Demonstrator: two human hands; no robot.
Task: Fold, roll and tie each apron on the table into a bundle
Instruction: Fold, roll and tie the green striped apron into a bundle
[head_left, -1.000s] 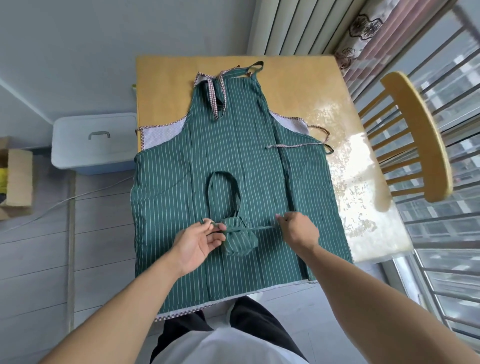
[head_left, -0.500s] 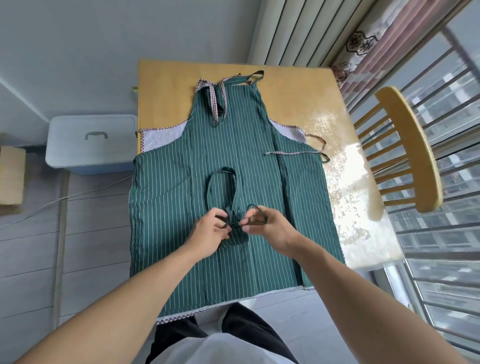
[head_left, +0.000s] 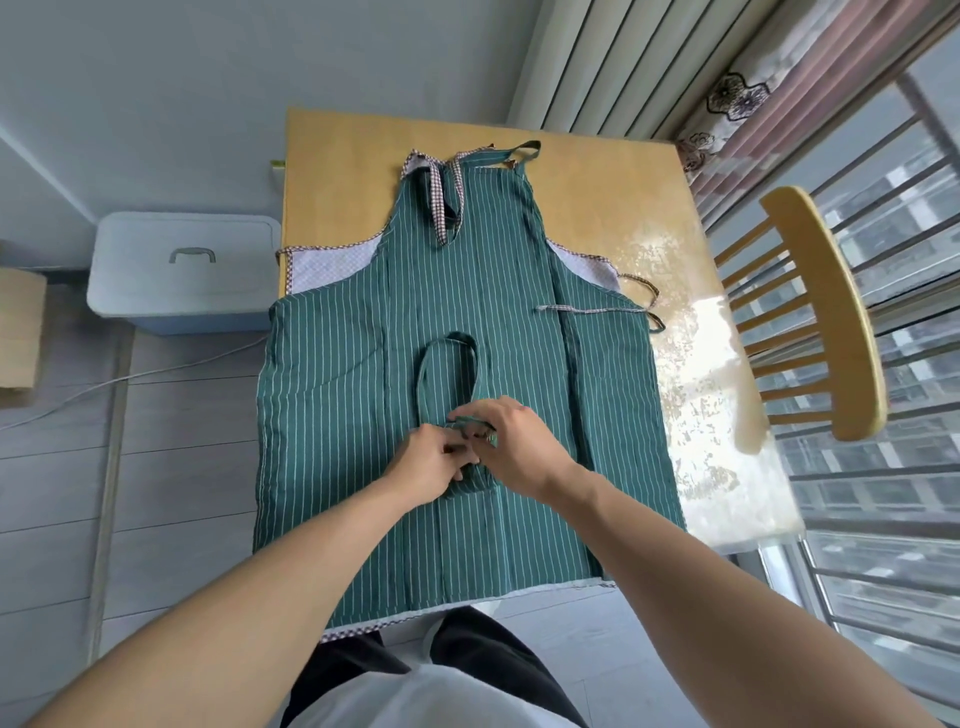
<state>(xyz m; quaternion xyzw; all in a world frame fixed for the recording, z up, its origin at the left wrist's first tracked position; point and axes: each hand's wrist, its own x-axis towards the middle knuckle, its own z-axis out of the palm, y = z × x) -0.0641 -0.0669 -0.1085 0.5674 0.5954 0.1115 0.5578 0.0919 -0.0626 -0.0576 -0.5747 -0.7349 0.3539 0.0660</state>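
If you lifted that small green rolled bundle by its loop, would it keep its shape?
Probably mostly: the bundle is soft striped cloth, so it would likely sag. Both hands, left hand and right hand, are at its tie, which seems unfinished, so it might unroll.

Two flat aprons (head_left: 363, 415), one rolled bundle (head_left: 470, 475), one chair (head_left: 826, 312), one table (head_left: 597, 208).
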